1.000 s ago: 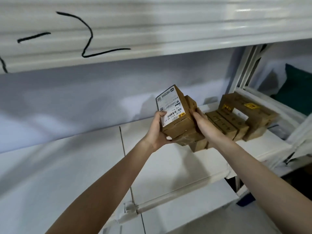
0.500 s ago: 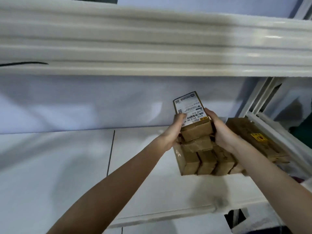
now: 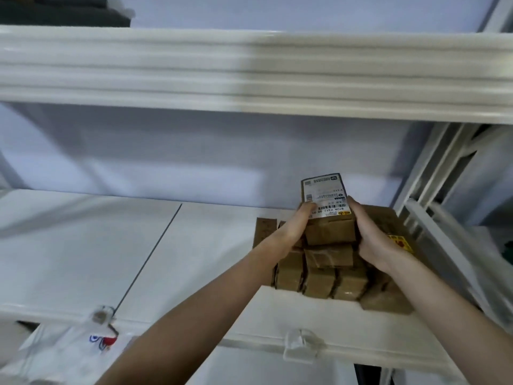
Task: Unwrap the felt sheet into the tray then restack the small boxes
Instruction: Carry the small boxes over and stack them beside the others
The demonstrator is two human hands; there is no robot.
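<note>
A labelled top box (image 3: 329, 218) is gripped between the left hand (image 3: 294, 232) and right hand (image 3: 373, 240), fingers closed on its sides, atop stacked boxes (image 3: 319, 279) at the shelf's (image 3: 194, 273) 3 o'clock end.

The small boxes (image 3: 319, 276) are plain brown cardboard, stacked at the right end of a white shelf (image 3: 194, 245). The bottom row stands near the shelf's front edge, its boxes side by side with short ends facing forward. A taped box (image 3: 329, 255) rests on that row, and on top of it sits the top box (image 3: 330, 232), which carries a white printed label with a barcode (image 3: 324, 197) on its upper face. A larger flat brown box (image 3: 388, 226) with a yellow sticker lies just behind and to the right; whether it touches the stack is hard to tell.
</note>
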